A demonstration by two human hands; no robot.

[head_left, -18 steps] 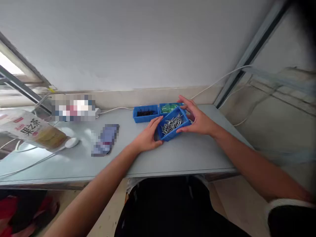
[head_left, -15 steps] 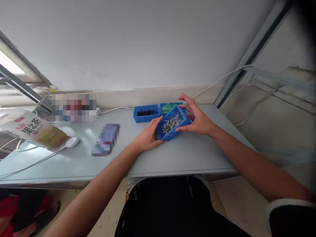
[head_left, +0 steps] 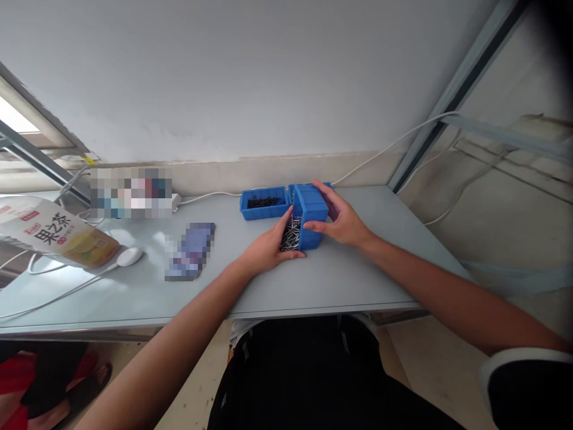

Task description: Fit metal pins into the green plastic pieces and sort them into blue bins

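Note:
A small blue bin (head_left: 311,216) of silver screws (head_left: 290,234) is tipped up on its side toward my left, and the screws pile against its lower wall. My right hand (head_left: 341,220) grips the bin's raised right side. My left hand (head_left: 268,246) cups the low open side, its fingers touching the screws. Behind stand a blue bin with dark screws (head_left: 264,203) and another blue bin (head_left: 292,191), mostly hidden by the tipped one.
The grey table (head_left: 340,280) runs to a front edge near my lap. On the left lie a drink pouch (head_left: 54,236), a white mouse (head_left: 129,257) with its cord, and a blurred flat item (head_left: 191,251). A white cable (head_left: 394,143) runs along the wall.
The bin with silver screws has been tilted from lying nearly flat to standing on its side. Both hands have moved slightly left with it.

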